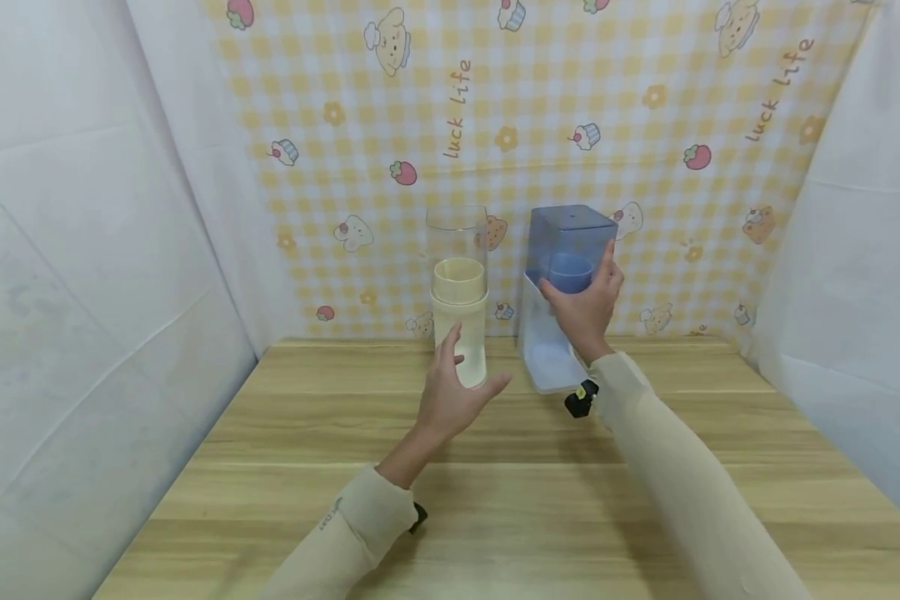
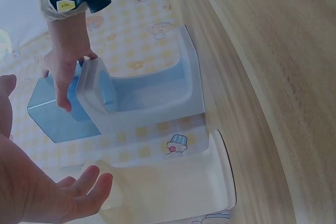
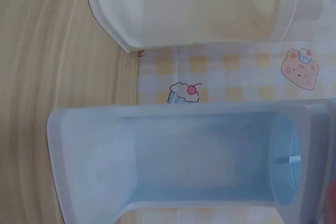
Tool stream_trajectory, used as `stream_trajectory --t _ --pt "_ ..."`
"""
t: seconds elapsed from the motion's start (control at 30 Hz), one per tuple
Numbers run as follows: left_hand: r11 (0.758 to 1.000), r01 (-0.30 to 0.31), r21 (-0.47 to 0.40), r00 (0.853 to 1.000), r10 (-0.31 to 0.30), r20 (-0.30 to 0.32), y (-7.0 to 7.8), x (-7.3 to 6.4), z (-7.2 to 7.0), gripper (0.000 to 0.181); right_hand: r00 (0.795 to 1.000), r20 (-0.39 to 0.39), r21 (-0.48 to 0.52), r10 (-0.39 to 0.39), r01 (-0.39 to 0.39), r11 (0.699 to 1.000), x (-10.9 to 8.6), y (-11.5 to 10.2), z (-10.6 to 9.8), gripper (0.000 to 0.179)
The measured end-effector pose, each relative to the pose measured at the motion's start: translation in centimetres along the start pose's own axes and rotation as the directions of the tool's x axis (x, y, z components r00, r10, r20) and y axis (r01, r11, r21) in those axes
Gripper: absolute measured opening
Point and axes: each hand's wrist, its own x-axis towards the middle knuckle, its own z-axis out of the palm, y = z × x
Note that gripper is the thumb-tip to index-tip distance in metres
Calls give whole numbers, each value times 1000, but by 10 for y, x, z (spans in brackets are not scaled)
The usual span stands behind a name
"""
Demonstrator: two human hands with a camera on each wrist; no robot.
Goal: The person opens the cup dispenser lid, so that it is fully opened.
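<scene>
A dispenser-like holder with a clear blue square top and a white lower body (image 1: 540, 333) stands against the back cloth; a blue cup shape shows inside the top. My right hand (image 1: 588, 304) grips this holder around its blue top (image 2: 55, 114), thumb on one side and fingers on the other. Left of it stands a cream holder (image 1: 471, 325) with a clear round top and a cream cup shape inside. Before the cream holder my left hand (image 1: 453, 396) has its fingers spread, with nothing in it. In the right wrist view, the blue-and-white holder's open front niche (image 3: 199, 156) shows.
Both holders stand at the back of a wood-grain table (image 1: 495, 517). Behind them hangs a yellow checked cloth (image 1: 547, 100) with cartoon prints. White sheets (image 1: 82, 208) close off the left and right sides. Each wrist wears a small black device (image 1: 579, 402).
</scene>
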Motion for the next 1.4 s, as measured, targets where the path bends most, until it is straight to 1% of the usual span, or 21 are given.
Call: stream_trajectory --t 0.17,0.37,0.53,0.63,0.8,0.9,0.97,1.03,1.1,1.2,1.33,1.4 --pt "1000 5 -20 1000 -5 21 0 -2 -2 100 999 26 3 -29 29 1000 -5 0 -13 119" --pt "998 17 -54 999 -14 43 -1 -7 -5 101 991 61 51 -118 115 992 -18 -4 -30 116" --pt "997 24 -76 997 -19 74 -3 -10 -8 101 974 60 129 -216 207 970 -30 -8 -45 115" --pt "996 11 -90 995 -2 98 -2 -11 -12 102 962 72 164 -264 250 954 -38 -12 -55 115" --pt "988 11 -156 986 15 167 0 -13 -21 104 944 145 213 -296 262 941 -53 -25 -71 114" --pt "986 15 -168 980 19 198 1 -14 -25 104 933 178 259 -314 263 929 -63 -32 -81 115" --pt "985 12 -170 978 25 209 3 -15 -27 104 922 193 310 -336 268 912 -69 -36 -87 115" --pt "984 5 -177 976 34 217 4 -17 -30 105 910 203 368 -362 272 889 -75 -39 -92 116" --pt "984 -11 -178 972 53 230 4 -19 -33 106 896 210 437 -391 272 857 -80 -41 -96 116" --pt "983 -15 -185 963 64 261 3 -22 -38 108 876 227 531 -426 256 808 -88 -43 -103 116" --pt "978 -10 -207 945 77 318 2 -27 -44 110 851 248 640 -463 215 738 -98 -47 -113 109" --pt "975 -13 -222 935 91 343 2 -29 -47 111 837 252 691 -486 196 695 -102 -50 -118 106"
